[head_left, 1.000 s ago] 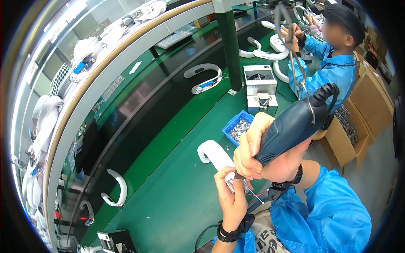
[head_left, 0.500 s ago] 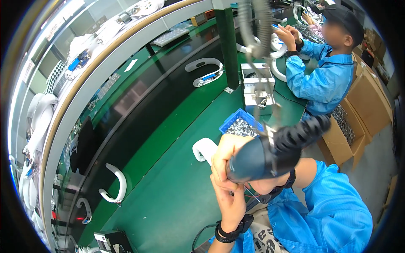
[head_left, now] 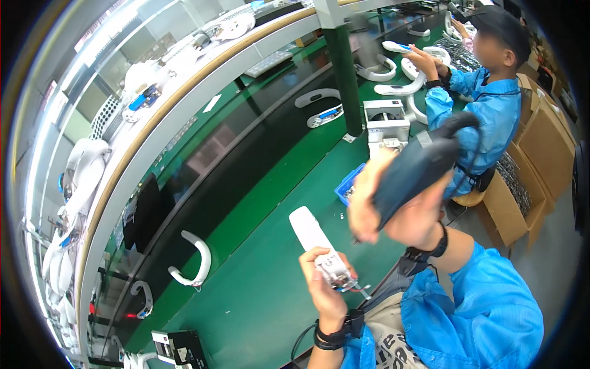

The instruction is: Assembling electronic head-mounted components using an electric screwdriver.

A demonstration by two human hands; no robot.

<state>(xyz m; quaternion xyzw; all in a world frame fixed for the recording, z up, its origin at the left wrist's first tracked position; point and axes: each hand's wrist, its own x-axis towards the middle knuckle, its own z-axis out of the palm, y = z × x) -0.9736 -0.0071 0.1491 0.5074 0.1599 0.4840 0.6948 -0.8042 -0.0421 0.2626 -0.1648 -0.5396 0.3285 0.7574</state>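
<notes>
Surface: a green table (head_left: 258, 295) runs diagonally, its near edge along the person's body and its far side beneath a raised shelf (head_left: 161, 130) loaded with white parts. A green post (head_left: 344, 80) rises at the far side. Toward the far edge lie a C-shaped white part (head_left: 203, 261) and, beside the post, a curved white part with a blue component (head_left: 326, 115). A blue bin (head_left: 348, 187) stands near a white boxy device (head_left: 386, 117), both toward the right end.

Room: a co-worker (head_left: 485, 107) in a blue jacket and dark cap sits farther along the same table. Open cardboard boxes (head_left: 513, 200) stand on the floor beyond the near edge.

Orientation: the white elongated housing (head_left: 309, 232) is held over the table, inboard of the near edge. Its long axis runs crosswise; the rounded end points to the far edge, the open end with exposed components and wires to the near edge.

Grip: the left grip (head_left: 326, 296) is closed about the housing's component half; the plain rounded length projects beyond the fingers. The right grip (head_left: 413, 216), blurred, is wrapped around a dark power tool (head_left: 416, 174), apart from the housing. The tool's tip cannot be made out.
</notes>
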